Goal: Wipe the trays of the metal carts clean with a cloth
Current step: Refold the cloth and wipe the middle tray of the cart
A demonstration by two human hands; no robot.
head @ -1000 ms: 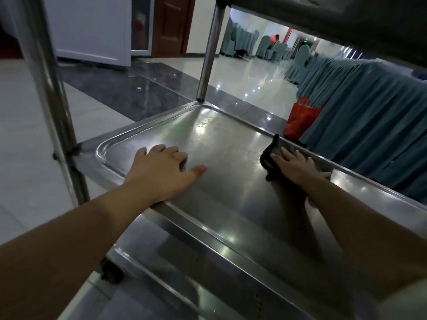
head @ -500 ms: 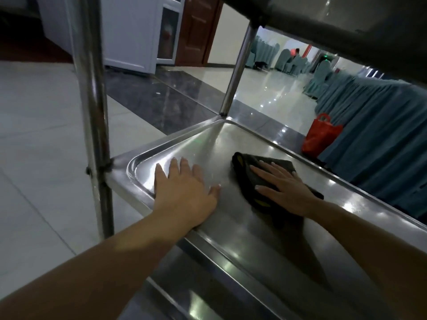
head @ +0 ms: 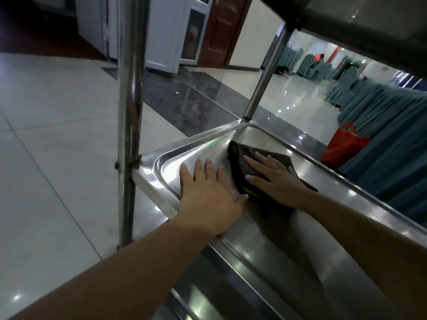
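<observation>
Steel tray point(head: 265, 248) at mid-frame is what we are wiping: our right hand point(head: 276, 179) presses the dark cloth point(head: 240, 158) flat with straight fingers near the far corner, our left hand point(head: 208, 195) braces open-palmed beside it, and next we judge a sweep into that corner.

The tray point(head: 328, 179) is bare metal, smooth and shiny, throwing back lamp glints along its rolled rim. The cart's posts point(head: 129, 112) are polished metal tube with a brushed sheen. On the tray lies a dark cloth point(head: 240, 167), soft and matt (a yellow patch shows at its fold). The floor point(head: 57, 139) is glossy pale tile with a dark polished stone band. The red bag point(head: 344, 146) looks like thin shiny plastic.
</observation>
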